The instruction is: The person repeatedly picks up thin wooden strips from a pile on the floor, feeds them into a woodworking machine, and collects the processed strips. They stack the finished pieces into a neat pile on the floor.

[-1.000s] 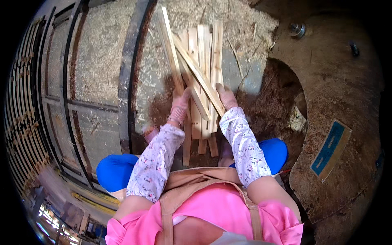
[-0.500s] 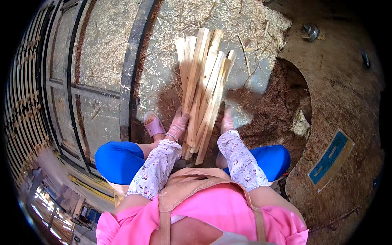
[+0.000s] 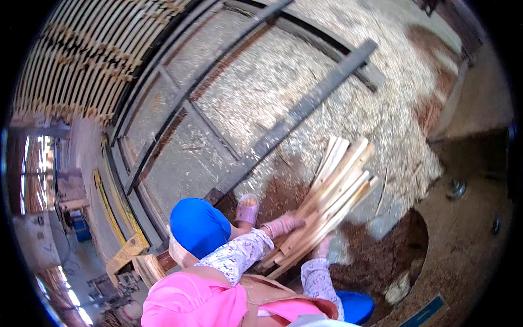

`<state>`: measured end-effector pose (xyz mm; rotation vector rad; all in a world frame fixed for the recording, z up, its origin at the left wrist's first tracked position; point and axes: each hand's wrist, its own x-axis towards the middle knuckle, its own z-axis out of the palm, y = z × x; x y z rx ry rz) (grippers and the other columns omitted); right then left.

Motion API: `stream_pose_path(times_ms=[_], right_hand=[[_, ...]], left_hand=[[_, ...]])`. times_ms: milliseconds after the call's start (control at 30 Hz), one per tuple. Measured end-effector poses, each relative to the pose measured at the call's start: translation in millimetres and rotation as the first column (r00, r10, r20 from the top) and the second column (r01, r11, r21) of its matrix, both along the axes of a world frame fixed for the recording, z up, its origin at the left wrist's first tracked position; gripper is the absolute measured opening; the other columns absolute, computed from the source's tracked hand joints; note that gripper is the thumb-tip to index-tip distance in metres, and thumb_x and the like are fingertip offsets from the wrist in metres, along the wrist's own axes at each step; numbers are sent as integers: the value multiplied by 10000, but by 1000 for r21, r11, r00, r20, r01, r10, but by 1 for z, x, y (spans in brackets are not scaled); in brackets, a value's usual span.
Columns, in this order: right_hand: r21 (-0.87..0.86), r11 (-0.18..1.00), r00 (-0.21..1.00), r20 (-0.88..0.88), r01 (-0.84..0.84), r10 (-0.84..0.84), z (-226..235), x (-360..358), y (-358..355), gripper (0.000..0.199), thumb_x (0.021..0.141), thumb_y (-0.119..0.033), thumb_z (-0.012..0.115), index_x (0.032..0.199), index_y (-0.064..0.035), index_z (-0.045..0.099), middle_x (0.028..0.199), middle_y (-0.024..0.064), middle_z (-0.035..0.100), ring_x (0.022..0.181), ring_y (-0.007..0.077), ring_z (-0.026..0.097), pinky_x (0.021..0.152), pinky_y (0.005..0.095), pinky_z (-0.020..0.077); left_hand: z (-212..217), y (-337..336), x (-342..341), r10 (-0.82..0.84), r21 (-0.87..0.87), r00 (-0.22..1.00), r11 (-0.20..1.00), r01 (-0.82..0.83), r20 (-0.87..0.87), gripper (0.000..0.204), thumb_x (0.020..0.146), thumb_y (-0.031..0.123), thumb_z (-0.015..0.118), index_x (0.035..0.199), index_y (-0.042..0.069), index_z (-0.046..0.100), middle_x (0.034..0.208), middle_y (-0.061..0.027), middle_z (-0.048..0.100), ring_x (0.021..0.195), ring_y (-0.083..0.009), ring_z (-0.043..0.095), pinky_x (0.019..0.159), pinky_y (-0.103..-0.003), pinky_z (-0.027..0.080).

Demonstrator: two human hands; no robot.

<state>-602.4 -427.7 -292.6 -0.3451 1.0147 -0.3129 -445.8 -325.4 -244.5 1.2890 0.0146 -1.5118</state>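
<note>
A loose bundle of pale wooden sticks (image 3: 332, 196) slants from my lap up to the right, its far ends fanned out. In a pinkish glove, my left hand (image 3: 286, 223) grips the bundle's left side, with the fingers over the upper sticks. Against the right side of the same bundle is my right hand (image 3: 321, 248), partly hidden by the sticks, its fingers curled beneath them. The sticks' near ends lie just in front of my apron (image 3: 261, 291).
Dark metal rails (image 3: 305, 111) form a frame on the floor to the left and ahead. Wood shavings (image 3: 376, 128) cover the ground beyond the sticks. A brown board (image 3: 463, 234) with a curved cutout lies right. Long slats (image 3: 92, 60) are stacked far left.
My view has swung left, so the rails and slats take up more of it. The sticks, still between both hands, now appear lower, farther right and tilted rightward.
</note>
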Motion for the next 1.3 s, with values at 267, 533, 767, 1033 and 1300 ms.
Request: stream_pose_path(times_ms=[267, 533, 767, 1033, 1300], right_hand=[[-188, 977, 994, 34, -97, 105, 73, 34, -32, 766, 1035, -663, 363, 1518, -69, 380, 1415, 171, 545, 1231, 290, 603, 1043, 429, 530], [-419, 908, 998, -68, -30, 1, 269, 89, -114, 612, 1085, -487, 423, 1386, 33, 538, 1330, 163, 627, 1159, 278, 639, 1007, 380, 530], [-929, 357, 995, -92, -95, 25, 575, 143, -152, 682, 1003, -521, 555, 1454, -12, 498, 1276, 227, 648, 1170, 333, 627, 998, 394, 497], [-938, 343, 986, -105, -55, -126, 804, 62, -234, 602, 1047, -405, 531, 1437, 48, 458, 1410, 267, 533, 1238, 371, 575, 1067, 368, 445], [-781, 425, 746, -598, -458, -293, 874, -89, -257, 757, 895, -571, 624, 1440, -52, 539, 1338, 247, 645, 1206, 380, 642, 1047, 401, 469]], left_hand=[[15, -33, 28, 4, -84, 989, 996, 8, 145, 799, 842, 519, 801, 1402, -5, 575, 1226, -114, 693, 1119, -195, 625, 1029, -365, 477], [217, -103, 104, 128, -266, 918, 964, -26, 375, 262, 972, 259, 695, 1096, 35, 753, 982, -43, 733, 894, -160, 654, 865, -323, 534], [485, -147, 153, 52, -592, 976, 801, 85, 210, 1022, 823, 742, 692, 1480, -3, 455, 1324, -145, 634, 1195, -248, 639, 1019, -394, 548], [692, -263, 78, -176, -691, 984, 710, 140, 18, 967, 895, 720, 618, 1481, -25, 426, 1392, -183, 594, 1200, -287, 647, 1040, -418, 557], [746, -385, -43, -253, -431, 931, 833, 347, 261, 897, 866, 416, 809, 1507, -39, 377, 1321, -162, 640, 1127, -248, 640, 992, -356, 511]])
